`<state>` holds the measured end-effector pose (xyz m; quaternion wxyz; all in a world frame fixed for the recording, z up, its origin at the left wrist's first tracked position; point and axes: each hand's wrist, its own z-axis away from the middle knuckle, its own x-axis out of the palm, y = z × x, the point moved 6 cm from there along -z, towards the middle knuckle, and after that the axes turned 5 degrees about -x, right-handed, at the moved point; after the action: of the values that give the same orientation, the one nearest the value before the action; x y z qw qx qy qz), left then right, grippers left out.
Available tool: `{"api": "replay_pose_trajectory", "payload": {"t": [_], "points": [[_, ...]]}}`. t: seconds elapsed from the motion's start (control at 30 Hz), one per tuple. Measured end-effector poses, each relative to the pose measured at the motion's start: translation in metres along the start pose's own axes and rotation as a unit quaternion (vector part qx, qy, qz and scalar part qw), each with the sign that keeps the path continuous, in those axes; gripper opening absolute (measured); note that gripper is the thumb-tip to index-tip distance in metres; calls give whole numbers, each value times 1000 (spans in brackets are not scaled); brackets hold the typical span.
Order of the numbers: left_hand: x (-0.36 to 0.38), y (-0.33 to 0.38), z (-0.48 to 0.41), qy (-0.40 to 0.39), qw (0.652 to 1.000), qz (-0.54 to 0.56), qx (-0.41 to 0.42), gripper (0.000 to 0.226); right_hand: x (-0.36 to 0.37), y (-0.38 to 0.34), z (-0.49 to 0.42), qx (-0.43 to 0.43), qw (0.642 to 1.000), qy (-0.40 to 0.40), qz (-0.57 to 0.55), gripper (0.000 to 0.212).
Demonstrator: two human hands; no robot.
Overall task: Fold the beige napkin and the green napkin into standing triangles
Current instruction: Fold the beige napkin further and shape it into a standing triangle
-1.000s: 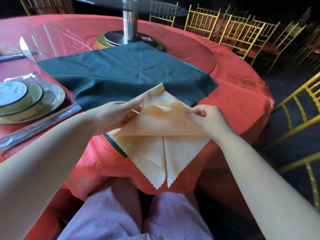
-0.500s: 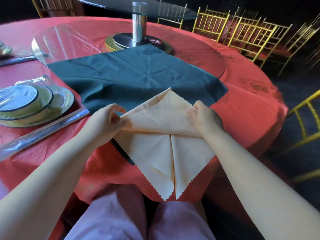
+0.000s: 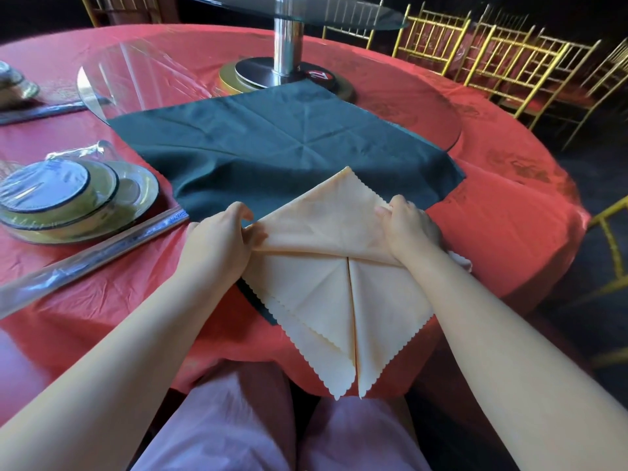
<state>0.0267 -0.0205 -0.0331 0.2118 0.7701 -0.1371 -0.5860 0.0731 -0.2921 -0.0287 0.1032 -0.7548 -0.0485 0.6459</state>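
Observation:
The beige napkin [image 3: 326, 273] lies at the table's near edge, folded into a diamond with a centre seam and two points hanging over the edge. Its upper part is folded into a flat triangle pointing away from me. My left hand [image 3: 221, 243] pinches the napkin's left corner at the fold line. My right hand [image 3: 407, 229] grips the right corner. The green napkin [image 3: 272, 144] lies spread flat behind it, partly under the beige one.
Stacked wrapped dishes [image 3: 71, 195] and wrapped chopsticks [image 3: 95, 253] sit at the left on the red tablecloth [image 3: 503, 205]. A glass turntable [image 3: 142, 73] with a metal post [image 3: 287, 39] stands behind. Gold chairs [image 3: 509, 62] ring the far right.
The raised beige flap has been laid down flat into a triangle. Both hands slid outward to the napkin's left and right corners.

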Motion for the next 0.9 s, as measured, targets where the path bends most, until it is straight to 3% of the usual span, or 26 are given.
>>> {"api": "replay_pose_trajectory", "payload": {"t": [0.13, 0.2, 0.27, 0.33, 0.4, 0.7, 0.9], "points": [[-6, 15, -1, 22, 995, -94, 22, 31, 1, 1, 0, 4, 1000, 8, 4, 38], [-4, 46, 4, 32, 991, -69, 113, 37, 1, 1, 0, 6, 1000, 8, 6, 38], [14, 75, 11, -33, 979, -81, 185, 45, 0, 1, 0, 10, 1000, 3, 7, 39], [39, 82, 15, -122, 969, -132, 171, 52, 0, 1, -1, 15, 1000, -2, 10, 39], [51, 75, 18, -151, 966, -155, 140, 57, 1, 2, -1, 19, 1000, -3, 10, 40], [53, 69, 20, -142, 970, -160, 119, 59, -15, 24, 14, 25, 995, 49, -79, 30], [54, 68, 20, -132, 971, -159, 120, 60, -27, 73, 55, -11, 998, 56, -23, 20]]}}
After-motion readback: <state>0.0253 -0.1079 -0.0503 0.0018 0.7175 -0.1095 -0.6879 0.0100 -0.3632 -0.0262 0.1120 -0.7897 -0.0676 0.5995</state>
